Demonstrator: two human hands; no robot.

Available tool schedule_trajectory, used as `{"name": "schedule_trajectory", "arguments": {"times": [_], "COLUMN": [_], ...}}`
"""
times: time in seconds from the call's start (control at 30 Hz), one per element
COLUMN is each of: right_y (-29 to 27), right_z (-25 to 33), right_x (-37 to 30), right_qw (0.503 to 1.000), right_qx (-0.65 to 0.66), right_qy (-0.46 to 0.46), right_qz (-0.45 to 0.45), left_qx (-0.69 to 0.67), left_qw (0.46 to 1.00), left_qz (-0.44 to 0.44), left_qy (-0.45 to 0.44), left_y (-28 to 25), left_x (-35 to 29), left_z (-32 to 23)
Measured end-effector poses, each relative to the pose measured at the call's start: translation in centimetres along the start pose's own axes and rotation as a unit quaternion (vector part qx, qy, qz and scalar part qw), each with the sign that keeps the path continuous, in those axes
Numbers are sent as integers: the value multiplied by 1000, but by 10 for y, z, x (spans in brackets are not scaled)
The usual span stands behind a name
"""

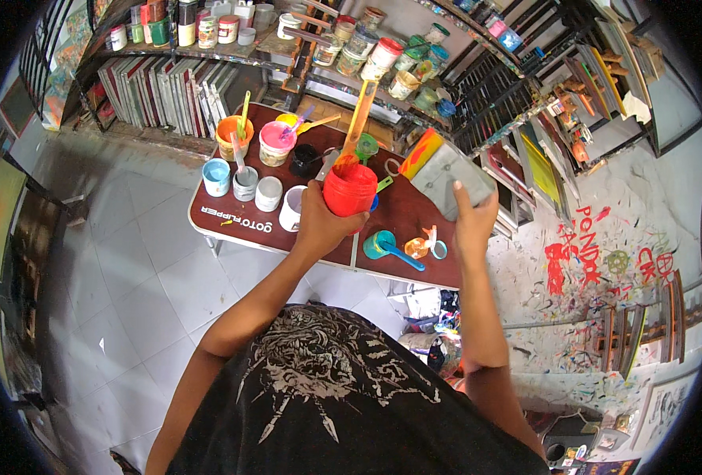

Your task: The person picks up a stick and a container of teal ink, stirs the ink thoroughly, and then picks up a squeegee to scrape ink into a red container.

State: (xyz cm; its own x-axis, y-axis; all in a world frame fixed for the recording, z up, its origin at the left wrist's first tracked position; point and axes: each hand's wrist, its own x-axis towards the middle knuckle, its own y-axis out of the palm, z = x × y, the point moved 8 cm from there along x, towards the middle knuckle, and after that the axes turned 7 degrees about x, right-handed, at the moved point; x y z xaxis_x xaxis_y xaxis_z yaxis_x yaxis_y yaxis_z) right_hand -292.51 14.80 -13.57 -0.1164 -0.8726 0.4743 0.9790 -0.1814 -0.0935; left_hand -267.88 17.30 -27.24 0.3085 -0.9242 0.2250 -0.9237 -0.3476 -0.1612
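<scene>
My left hand [319, 224] is wrapped round a red paint jar [352, 190], lifted above the dark red table [414, 210]. A wooden stirring stick [359, 119] stands up out of the jar, its lower end smeared orange-red. To the right, my right hand [474, 222] grips a grey flat board [450, 176] by its near right corner, thumb on top. Yellow, orange and red streaks [420, 153] run along the board's far left edge. Jar and board are apart. Beneath my right hand's side sits a teal paint pot [378, 244] with a blue spatula [405, 256].
Paint pots stand on the table's left half: orange [230, 136], pink [275, 144], light blue [216, 176] and a black one [305, 161]. A small orange pot [416, 248] sits front right. Behind are shelves of jars [385, 55] and stacked frames [169, 96].
</scene>
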Motion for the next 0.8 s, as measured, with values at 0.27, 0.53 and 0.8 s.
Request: {"name": "schedule_trajectory", "arguments": {"times": [0.27,0.53,0.8], "right_y": [15,28,46], "right_z": [-11,-2,-11], "right_x": [-56,-74,-72], "right_qw": [992,990,978], "right_qx": [55,-26,-50], "right_qy": [-46,-123,-200], "right_qz": [-100,-61,-17], "left_qx": [50,13,30], "left_qw": [998,1000,999], "left_qz": [-25,-10,-20], "left_qy": [9,-3,7], "left_y": [10,10,4], "left_x": [8,9,8], "left_z": [0,-11,-11]}}
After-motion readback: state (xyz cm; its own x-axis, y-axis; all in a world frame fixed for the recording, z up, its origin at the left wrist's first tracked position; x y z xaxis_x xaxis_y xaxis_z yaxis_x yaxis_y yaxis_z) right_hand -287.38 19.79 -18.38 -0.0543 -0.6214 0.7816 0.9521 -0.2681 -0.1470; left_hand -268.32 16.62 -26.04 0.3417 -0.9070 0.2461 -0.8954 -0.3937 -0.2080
